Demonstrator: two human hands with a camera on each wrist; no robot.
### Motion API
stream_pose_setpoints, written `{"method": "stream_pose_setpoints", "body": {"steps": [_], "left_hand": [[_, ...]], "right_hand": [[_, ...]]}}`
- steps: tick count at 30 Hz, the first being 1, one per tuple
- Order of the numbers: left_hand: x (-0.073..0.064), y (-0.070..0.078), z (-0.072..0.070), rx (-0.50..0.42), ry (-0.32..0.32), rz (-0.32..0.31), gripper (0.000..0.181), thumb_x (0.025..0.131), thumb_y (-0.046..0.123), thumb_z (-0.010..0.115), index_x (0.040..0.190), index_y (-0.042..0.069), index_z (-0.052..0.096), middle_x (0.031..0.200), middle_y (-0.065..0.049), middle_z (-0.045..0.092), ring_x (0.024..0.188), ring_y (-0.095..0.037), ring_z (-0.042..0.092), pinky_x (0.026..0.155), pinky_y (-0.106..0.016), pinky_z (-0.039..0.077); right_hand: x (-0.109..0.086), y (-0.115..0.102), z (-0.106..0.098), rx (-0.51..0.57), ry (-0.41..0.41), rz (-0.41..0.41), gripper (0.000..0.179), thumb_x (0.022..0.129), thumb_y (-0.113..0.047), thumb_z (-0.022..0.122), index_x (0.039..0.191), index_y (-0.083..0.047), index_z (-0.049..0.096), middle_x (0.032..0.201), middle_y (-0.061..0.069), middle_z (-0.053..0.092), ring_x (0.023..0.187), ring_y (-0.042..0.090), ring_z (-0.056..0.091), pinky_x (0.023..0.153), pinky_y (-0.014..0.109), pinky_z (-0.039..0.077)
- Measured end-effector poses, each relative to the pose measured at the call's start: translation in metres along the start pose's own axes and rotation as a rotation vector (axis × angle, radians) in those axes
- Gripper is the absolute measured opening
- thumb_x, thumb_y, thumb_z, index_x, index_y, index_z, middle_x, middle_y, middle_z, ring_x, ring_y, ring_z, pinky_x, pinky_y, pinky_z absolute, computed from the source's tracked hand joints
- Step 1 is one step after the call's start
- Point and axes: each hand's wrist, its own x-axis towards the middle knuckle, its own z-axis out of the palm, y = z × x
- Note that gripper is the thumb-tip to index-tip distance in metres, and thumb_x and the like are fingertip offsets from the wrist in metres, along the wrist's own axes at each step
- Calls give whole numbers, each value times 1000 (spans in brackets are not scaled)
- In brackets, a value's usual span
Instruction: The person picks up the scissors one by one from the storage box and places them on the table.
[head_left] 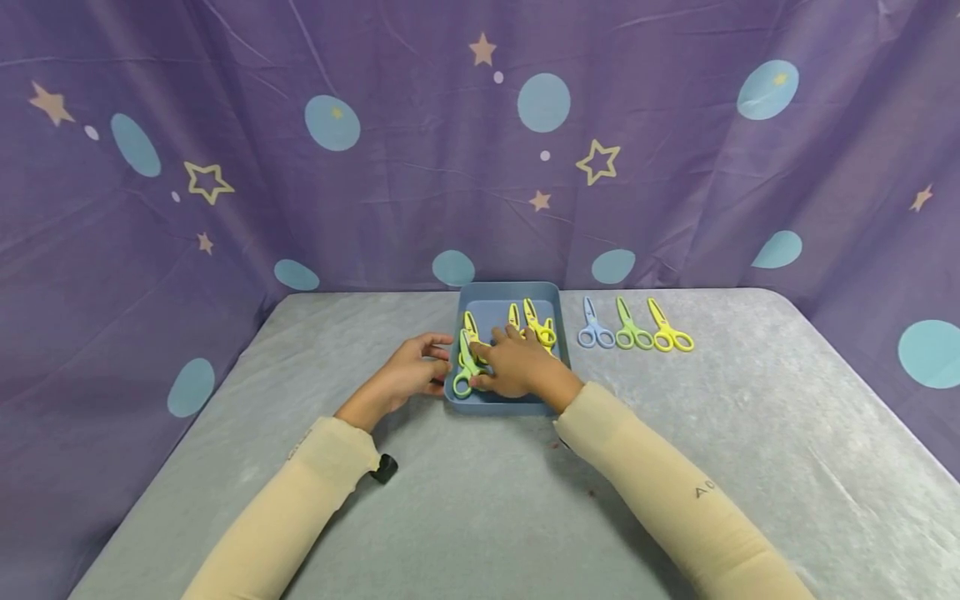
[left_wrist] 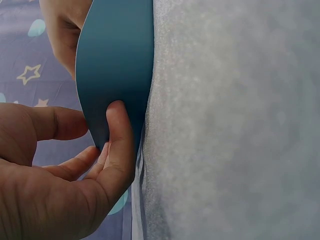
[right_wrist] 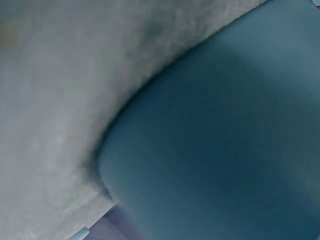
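Note:
A shallow blue-grey tray (head_left: 505,409) holds several scissors. Green scissors (head_left: 466,360) lie at the left side of the tray, over yellow scissors (head_left: 471,326); more yellow scissors (head_left: 534,318) are at the right. My right hand (head_left: 517,363) is palm down inside the tray with spread fingers, its thumb and index finger touching the green scissors, and it covers part of the pile. My left hand (head_left: 408,369) is at the tray's left wall. In the left wrist view its fingertips touch the outer wall and rim of the tray (left_wrist: 117,55). In the right wrist view the tray's outer wall (right_wrist: 210,135) hides the fingers.
Right of the tray, blue scissors (head_left: 592,327), green scissors (head_left: 630,327) and yellow scissors (head_left: 666,327) lie in a row on the grey cloth-covered table (head_left: 480,508). A purple patterned curtain (head_left: 450,183) hangs behind the table and at its sides.

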Motion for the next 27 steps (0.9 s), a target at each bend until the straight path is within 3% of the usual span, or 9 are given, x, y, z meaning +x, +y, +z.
{"method": "stream_pose_setpoints", "body": {"steps": [16,27], "left_hand": [[-1,1,0,-10,-1,-9,48,103,3,54,150,7,45,134,-20,47,90,-26,62,69,-36,59],[0,1,1,1,7,-16,50,103,2,53,152,7,44,137,-21,46,91,-26,61,68,-36,59]], "right_hand": [[8,0,1,-31,-72,85,67,105,-55,49,164,-33,26,164,15,33,152,44,21,119,65,21],[9,15,1,4,-70,120,65,105,-52,50,162,-28,32,164,17,32,152,45,21,118,68,21]]}}
